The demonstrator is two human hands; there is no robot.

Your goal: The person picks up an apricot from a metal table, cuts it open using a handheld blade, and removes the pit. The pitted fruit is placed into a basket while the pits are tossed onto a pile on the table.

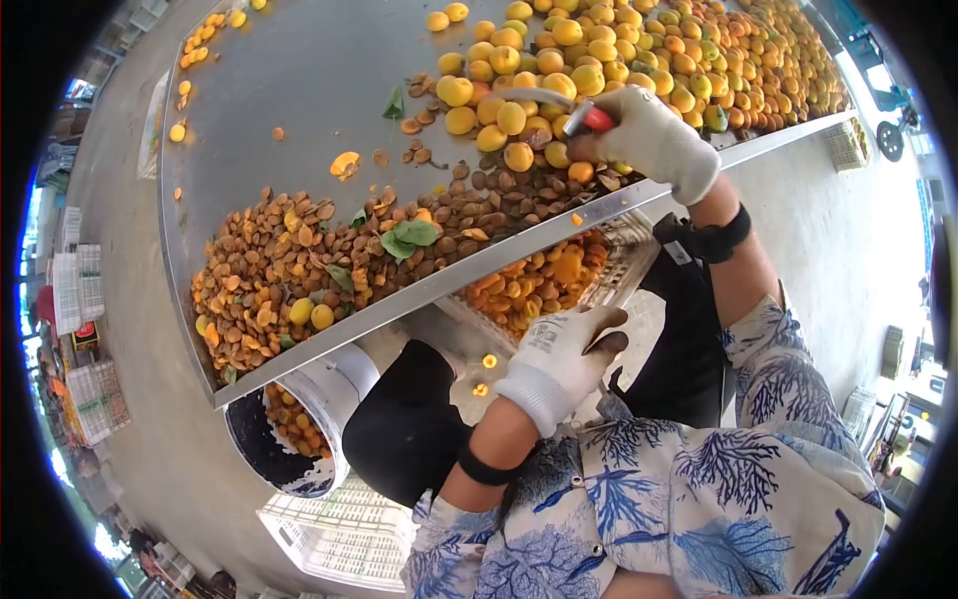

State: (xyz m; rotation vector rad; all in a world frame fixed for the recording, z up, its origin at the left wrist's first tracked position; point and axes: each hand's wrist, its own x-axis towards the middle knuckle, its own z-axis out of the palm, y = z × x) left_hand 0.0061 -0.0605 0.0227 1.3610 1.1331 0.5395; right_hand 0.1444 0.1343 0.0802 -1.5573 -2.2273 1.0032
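My right hand (639,135), in a white glove with soiled fingertips, is closed around a red-handled knife (599,119) with a curved metal blade. It is over the near edge of the metal table, beside a heap of whole apricots (589,50). My left hand (564,354), also gloved, is low in front of my body, near a crate of apricot halves (539,285). Its thumb and fingers are apart, with nothing visible between them. Brown apricot stones (279,245), mixed with orange pieces and green leaves (407,238), lie along the table's near side.
The metal table (299,100) has a raised rim. Beneath its left corner, a white bucket (334,389) holds fruit. A white plastic crate (344,534) stands on the floor below it. Two orange pieces (485,369) lie on the floor between my knees. More crates (78,285) stand at far left.
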